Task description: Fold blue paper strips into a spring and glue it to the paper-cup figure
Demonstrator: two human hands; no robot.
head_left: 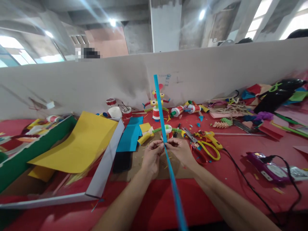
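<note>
A long thin blue paper strip (159,106) runs from near my chest up past both hands toward the partition wall. My left hand (151,157) and my right hand (181,150) meet at the strip's middle, fingers pinched on it from either side. Just beyond the fingertips stands a small paper-cup figure (167,131) with green-and-yellow folded paper arms. Another cup figure (156,107) with a yellow head stands farther back. Under my hands lies a brown cardboard sheet (134,160) on the red table.
Yellow-handled scissors (207,144) lie right of my right hand. A purple glue gun (267,166) with a black cord sits at the right. At the left, a white box lid (106,166) holds yellow paper (81,141), beside blue paper (131,134) and a black phone (122,162). Paper scraps litter the back right.
</note>
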